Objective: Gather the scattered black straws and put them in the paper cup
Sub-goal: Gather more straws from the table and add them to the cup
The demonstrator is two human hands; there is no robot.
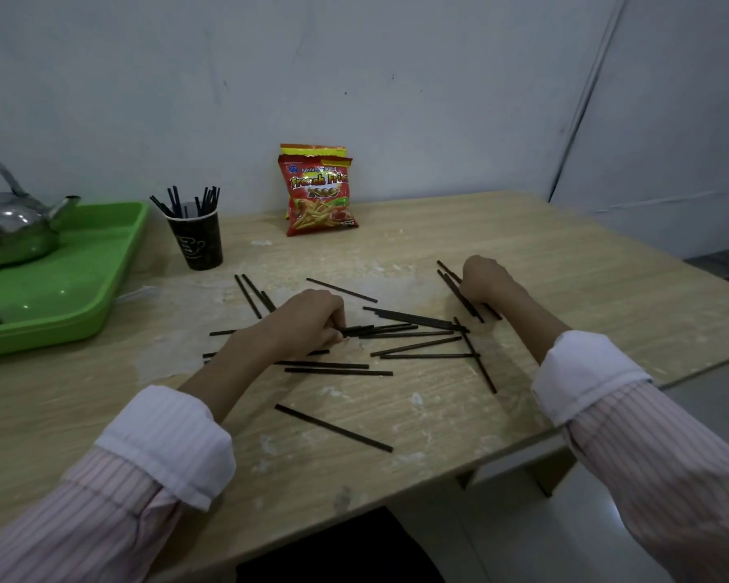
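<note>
Though mostly loose, black straws (333,427) in both hands, left (308,317) and right (487,279).

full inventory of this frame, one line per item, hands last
loose straws: many, overlaps block an exact count; black; scattered over the table's middle
cup straws: several; black; upright in the cup
cup: one; black; far left of the table, beside the tray
snack bags: two; red and yellow; one behind the other, at the wall
tray: one; green; left edge of the table
kettle: one; silver metal; on the tray
table: one; light wood
sleeves: two; pink-striped, white cuffs turned back
left hand: fingers curled round a bundle of loose straws, centre
right hand: fingers curled over loose straws, right
</note>
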